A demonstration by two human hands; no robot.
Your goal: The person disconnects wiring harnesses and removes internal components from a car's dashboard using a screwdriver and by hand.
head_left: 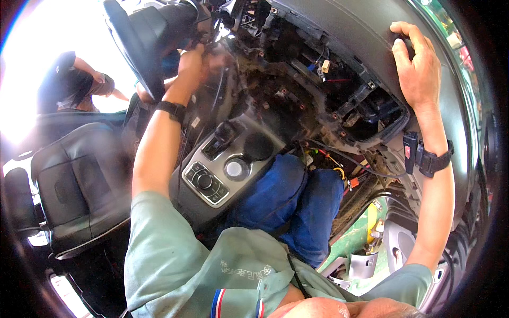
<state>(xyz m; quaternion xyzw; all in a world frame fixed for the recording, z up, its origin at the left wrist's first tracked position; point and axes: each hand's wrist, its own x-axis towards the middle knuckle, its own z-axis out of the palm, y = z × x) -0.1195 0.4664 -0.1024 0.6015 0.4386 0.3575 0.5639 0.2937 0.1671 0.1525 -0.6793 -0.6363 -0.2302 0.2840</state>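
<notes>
Dashboard [366, 29] runs far-left to near-right; right hand [419, 66] over it, grip apart. Left hand [192, 62] grip: can't tell. Console [219, 169] nearer.

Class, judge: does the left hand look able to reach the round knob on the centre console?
Likely yes: nothing covers the round knob, though the left hand, farther forward, would have to draw back.

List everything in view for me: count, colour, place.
Padded leather seat: 1, black, left
Plastic console: 1, black and silver, centre
Round control knob: 1, black, on the console
Stripped dashboard: 1, black, upper right
Thin loose wires: several, yellow and red, right of centre
Other person: at least 1, dark top, upper left
Painted floor: 1, green, lower right
Wristbands: 2, black, forearms
Trousers: 1 pair, blue, centre
Left hand: 1, bare, upper left
Right hand: 1, bare, upper right
</notes>
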